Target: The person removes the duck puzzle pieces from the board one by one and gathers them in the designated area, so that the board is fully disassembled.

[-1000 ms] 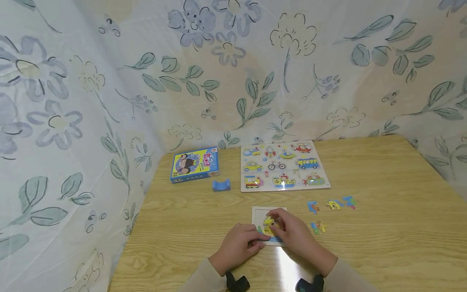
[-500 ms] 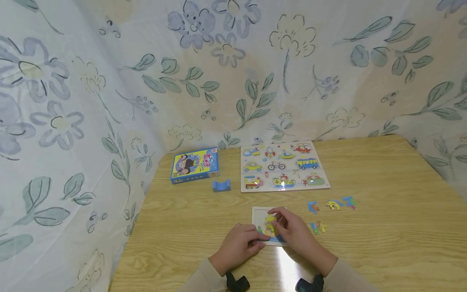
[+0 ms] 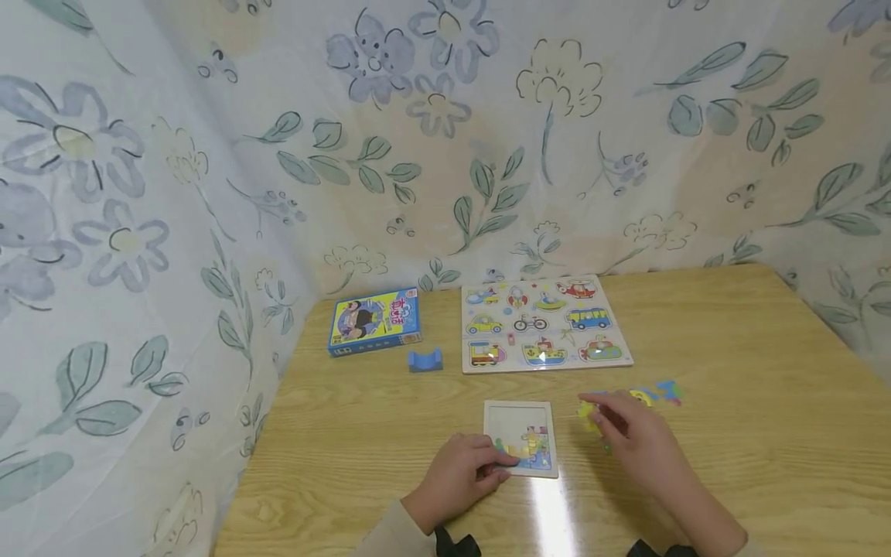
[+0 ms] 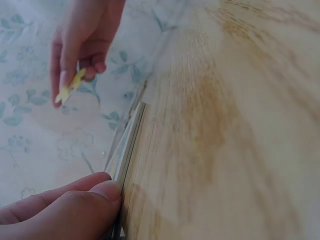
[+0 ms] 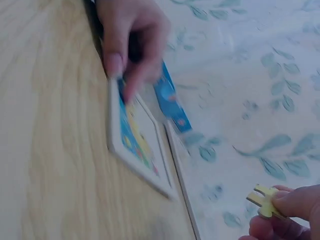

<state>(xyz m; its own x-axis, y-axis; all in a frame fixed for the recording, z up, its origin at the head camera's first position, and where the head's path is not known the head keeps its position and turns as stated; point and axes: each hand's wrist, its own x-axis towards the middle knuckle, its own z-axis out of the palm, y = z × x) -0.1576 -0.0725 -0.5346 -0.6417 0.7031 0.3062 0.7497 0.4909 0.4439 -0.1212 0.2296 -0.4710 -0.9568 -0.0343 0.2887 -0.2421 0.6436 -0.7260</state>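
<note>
A small jigsaw tray (image 3: 504, 418) with a pale frame lies on the table, with joined pieces along its lower and right parts. My left hand (image 3: 459, 473) grips its near left edge, thumb against the outer side and index finger over the inner pieces. To the right of the tray, my right hand (image 3: 647, 445) pinches a yellow jigsaw piece (image 5: 265, 201) between thumb and fingers, raised above the table in the left wrist view. Loose jigsaw pieces (image 3: 668, 391), blue and yellow, lie just beyond that hand, which partly hides others.
Farther back lies a vehicle picture board (image 3: 515, 357) against the floral cloth (image 3: 599, 178). A blue and yellow box (image 3: 374, 322) lies at the back left, with a blue curved block (image 3: 425, 361) in front of it. Wooden table (image 3: 752, 371) extends right.
My right hand has moved right, away from over the tray to near the loose pieces, carrying the yellow piece. My left hand stays at the tray's edge. The head view has tilted slightly.
</note>
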